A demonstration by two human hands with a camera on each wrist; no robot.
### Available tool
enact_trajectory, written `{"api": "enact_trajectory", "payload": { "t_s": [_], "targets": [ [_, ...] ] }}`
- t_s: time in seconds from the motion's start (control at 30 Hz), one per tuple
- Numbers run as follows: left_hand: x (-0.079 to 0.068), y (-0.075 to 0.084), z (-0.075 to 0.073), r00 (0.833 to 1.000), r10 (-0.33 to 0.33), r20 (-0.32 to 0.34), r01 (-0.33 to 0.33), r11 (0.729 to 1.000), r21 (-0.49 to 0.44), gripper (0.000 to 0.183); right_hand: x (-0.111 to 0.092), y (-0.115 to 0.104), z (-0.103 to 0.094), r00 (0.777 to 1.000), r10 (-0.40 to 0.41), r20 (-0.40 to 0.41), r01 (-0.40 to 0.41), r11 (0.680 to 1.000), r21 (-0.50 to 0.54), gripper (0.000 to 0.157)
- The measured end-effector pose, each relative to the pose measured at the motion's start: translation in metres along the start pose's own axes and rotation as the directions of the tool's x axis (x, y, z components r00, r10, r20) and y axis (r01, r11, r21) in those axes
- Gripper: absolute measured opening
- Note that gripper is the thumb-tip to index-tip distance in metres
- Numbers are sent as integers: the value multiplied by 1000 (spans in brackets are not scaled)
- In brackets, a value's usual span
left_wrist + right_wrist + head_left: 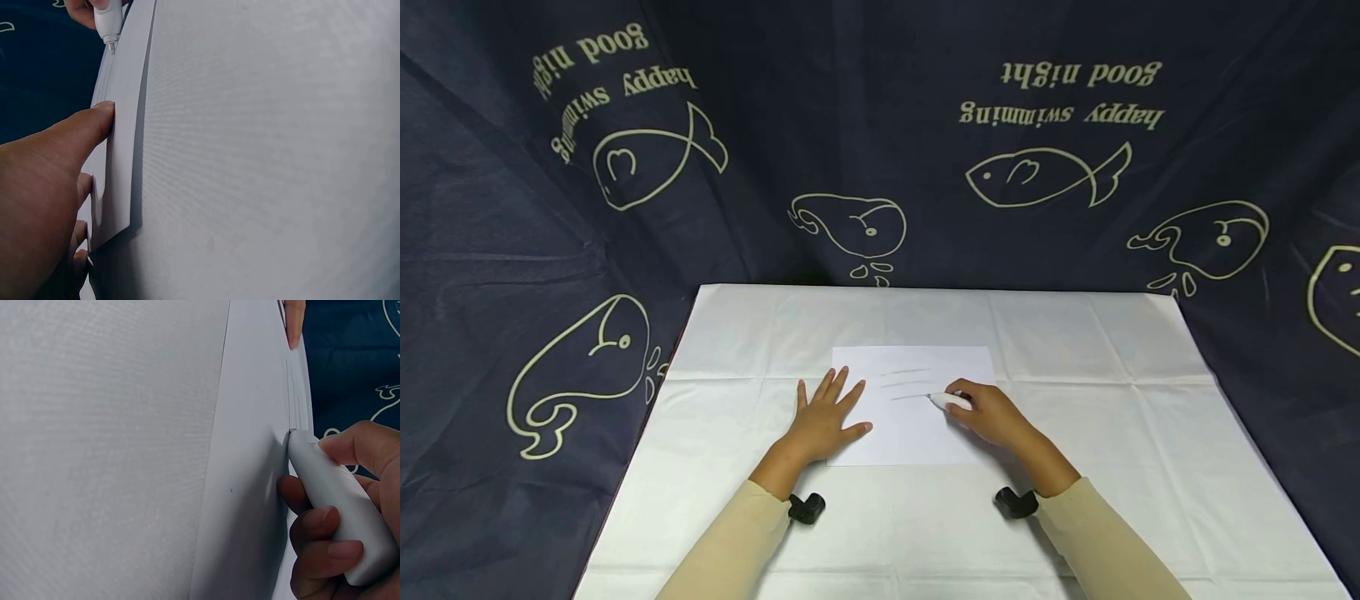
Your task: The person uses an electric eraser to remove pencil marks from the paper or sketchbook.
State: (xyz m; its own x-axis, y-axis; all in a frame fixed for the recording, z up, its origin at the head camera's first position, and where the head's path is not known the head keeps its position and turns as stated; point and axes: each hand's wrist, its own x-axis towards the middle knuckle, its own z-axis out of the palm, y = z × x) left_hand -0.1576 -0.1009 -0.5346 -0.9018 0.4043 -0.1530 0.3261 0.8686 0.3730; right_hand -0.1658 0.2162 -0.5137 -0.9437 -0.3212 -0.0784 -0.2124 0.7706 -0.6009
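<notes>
A sheet of white paper lies on the table, with several faint grey lines drawn across its middle. My left hand rests on the paper's left edge with its fingers spread, the thumb on the sheet in the left wrist view. My right hand grips a thick white electric eraser, thumb on one side and fingers curled round its body. Its narrow tip points left and meets the right end of the lowest line. In the right wrist view the eraser leans over the paper, its tip beside the lines.
A white cloth with fold creases covers the table. Dark blue fabric with printed fish, whales and lettering hangs behind and at the sides. A black camera sits on each wrist, beside the beige sleeves.
</notes>
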Motion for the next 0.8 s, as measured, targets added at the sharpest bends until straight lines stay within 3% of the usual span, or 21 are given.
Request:
{"api": "enact_trajectory", "payload": {
  "t_s": [0.8],
  "targets": [
    [0, 0, 1, 1000, 8, -12, -8, 1000, 7, 75, 1, 0, 2, 1000, 5, -14, -5, 1000, -17, 24]
  ]
}}
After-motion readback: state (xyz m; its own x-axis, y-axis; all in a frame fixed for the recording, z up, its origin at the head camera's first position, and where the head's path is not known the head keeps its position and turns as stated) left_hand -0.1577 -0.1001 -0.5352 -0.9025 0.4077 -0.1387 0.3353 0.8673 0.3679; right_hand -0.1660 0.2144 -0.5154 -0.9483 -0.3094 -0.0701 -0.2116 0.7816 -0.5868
